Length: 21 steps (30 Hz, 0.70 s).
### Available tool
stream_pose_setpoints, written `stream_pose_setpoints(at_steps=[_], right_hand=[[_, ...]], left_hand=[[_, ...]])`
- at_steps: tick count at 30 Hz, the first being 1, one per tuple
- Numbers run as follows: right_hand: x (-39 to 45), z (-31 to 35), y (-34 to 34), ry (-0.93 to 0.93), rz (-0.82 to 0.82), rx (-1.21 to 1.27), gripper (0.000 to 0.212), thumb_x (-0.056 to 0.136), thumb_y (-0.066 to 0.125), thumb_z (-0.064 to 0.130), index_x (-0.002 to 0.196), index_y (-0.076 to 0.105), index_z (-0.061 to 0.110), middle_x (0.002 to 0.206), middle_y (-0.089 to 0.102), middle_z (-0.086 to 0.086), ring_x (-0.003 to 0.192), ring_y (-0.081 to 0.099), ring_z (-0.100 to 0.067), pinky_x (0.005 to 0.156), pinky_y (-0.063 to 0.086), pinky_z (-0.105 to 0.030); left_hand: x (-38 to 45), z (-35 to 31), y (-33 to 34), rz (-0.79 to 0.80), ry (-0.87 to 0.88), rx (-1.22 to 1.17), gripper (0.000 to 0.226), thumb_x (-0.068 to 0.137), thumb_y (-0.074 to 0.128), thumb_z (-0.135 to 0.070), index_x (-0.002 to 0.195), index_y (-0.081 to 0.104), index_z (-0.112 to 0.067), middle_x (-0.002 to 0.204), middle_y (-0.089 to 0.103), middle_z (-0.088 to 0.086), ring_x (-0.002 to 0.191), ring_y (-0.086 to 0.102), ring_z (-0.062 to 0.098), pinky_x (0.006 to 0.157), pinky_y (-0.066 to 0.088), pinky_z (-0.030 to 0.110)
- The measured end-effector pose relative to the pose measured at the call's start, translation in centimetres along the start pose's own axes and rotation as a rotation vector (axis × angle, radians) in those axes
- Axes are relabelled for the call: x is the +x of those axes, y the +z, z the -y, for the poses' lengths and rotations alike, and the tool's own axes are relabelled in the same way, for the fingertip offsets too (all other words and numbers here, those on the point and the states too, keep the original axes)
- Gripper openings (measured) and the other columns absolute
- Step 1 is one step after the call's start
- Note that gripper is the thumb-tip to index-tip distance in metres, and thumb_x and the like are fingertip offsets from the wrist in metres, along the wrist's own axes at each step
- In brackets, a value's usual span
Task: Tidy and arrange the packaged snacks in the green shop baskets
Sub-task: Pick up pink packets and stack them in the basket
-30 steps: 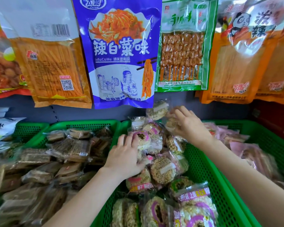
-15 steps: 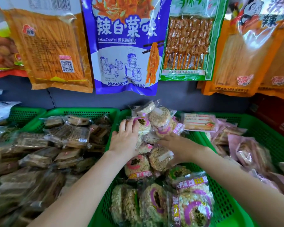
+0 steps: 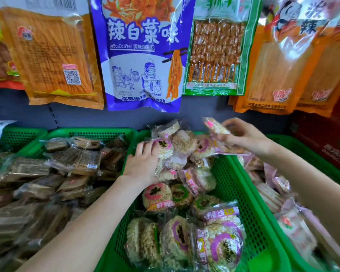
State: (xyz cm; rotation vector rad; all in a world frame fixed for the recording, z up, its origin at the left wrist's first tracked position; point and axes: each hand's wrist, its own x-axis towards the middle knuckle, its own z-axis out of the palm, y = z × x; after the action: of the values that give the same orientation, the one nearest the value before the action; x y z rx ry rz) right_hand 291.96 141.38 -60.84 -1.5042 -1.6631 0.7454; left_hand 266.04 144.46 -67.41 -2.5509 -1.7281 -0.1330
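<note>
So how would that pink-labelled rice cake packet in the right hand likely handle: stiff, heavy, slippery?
The rice cake packet probably feels light: the right hand lifts it with fingertips only. The puffed cake looks rigid yet crumbly, so squeezing may break it. Its glossy clear wrap could be slippery.

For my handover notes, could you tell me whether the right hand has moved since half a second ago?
Yes: the right hand went up and right, from low in the middle basket to its back right rim.

rice cakes (image 3: 181,197) in middle basket (image 3: 241,211), bars (image 3: 47,173) apparently left
</note>
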Motion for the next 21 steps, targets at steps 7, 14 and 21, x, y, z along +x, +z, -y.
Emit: stream_pose_setpoints(at_steps=[7,14,21], right_hand=[[-0.6,-0.1,-2.9,0.105,-0.077,0.142,0.065,0.051,0.082,0.051,0.103,0.054,0.024,0.096,0.063,-0.004,0.082,0.061,-0.020,0.073,0.047,-0.034],[-2.0,0.2,-2.6,0.223,0.145,-0.103,0.052,0.067,0.076,0.047,0.106,0.053,0.019,0.098,0.064,-0.004,0.074,0.060,-0.013,0.063,0.049,-0.022],[-1.8,0.0,2.2,0.121,0.635,-0.628,0.049,0.077,0.069,0.046,0.118,0.054,0.024,0.115,0.053,0.009,0.095,0.050,-0.006,0.078,0.040,-0.016]], left_hand=[[0.1,0.2,-0.2,0.013,0.005,-0.031,0.104,0.073,0.074,-0.039,0.147,0.005,-0.016,0.153,0.007,0.001,0.140,0.007,0.023,0.108,0.035,0.042],[0.2,0.2,-0.2,0.027,0.009,-0.051,0.103,0.073,0.073,-0.036,0.147,0.004,-0.019,0.153,0.006,0.000,0.140,0.007,0.023,0.108,0.035,0.042],[-0.8,0.3,-1.7,0.199,0.101,-0.092,0.102,0.069,0.070,-0.038,0.149,0.009,-0.020,0.153,0.011,-0.004,0.138,0.012,0.025,0.111,0.031,0.041]])
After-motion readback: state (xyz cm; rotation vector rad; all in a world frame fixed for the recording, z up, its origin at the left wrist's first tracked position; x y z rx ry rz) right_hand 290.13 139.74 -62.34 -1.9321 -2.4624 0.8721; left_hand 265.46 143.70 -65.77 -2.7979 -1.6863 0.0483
